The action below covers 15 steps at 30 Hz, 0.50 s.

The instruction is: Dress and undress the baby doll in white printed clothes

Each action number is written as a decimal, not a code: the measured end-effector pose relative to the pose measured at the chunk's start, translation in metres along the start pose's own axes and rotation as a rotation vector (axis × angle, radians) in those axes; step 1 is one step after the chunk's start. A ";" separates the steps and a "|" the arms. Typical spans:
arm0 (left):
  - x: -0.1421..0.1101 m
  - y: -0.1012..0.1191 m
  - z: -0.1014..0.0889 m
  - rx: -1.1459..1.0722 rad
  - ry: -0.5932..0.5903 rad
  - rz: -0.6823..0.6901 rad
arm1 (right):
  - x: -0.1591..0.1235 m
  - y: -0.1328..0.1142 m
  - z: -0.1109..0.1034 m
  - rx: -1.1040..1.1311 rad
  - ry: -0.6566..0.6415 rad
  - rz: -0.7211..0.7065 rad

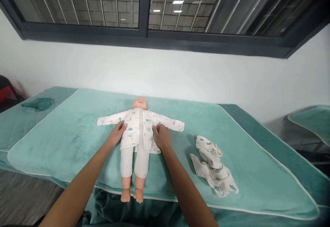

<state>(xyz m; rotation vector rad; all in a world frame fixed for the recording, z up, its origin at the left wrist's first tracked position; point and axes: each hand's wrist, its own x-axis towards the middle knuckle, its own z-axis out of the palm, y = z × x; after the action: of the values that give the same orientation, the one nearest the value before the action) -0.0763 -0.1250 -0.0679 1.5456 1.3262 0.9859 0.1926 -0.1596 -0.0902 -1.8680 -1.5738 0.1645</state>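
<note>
A baby doll [126, 185] lies on its back on a green covered bed [77, 144], its head toward the wall. It wears a white baby jacket [131, 130] with green and dark prints, the sleeves spread wide and the front hanging open. White covering shows on the doll's legs, and its feet are bare. At the jacket's left edge, my left hand [117, 134] has its fingers closed on the cloth near the underarm. My right hand [163, 137] is closed, with curled fingers gripping the jacket's opposite side. The fingertips are partly hidden.
Crumpled printed baby clothing [215, 166] lies on the bed to the right. A white wall [180, 75] with a dark-framed, barred window [144, 38] rises behind. The bed has a face hole [38, 104] at the left end. Another green-covered surface [313, 118] stands far right.
</note>
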 end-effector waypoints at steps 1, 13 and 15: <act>0.000 0.002 0.002 -0.061 -0.030 0.002 | 0.001 0.002 0.000 0.076 -0.038 -0.021; 0.034 0.013 0.029 -0.489 0.084 -0.081 | 0.045 0.000 0.027 0.779 -0.027 0.017; 0.041 0.011 0.030 -0.483 0.118 -0.121 | 0.052 -0.001 0.029 0.791 -0.019 0.030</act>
<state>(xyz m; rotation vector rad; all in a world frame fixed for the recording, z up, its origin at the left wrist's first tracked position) -0.0391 -0.0884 -0.0654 1.0443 1.1374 1.2267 0.1904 -0.1005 -0.0955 -1.2595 -1.2283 0.7067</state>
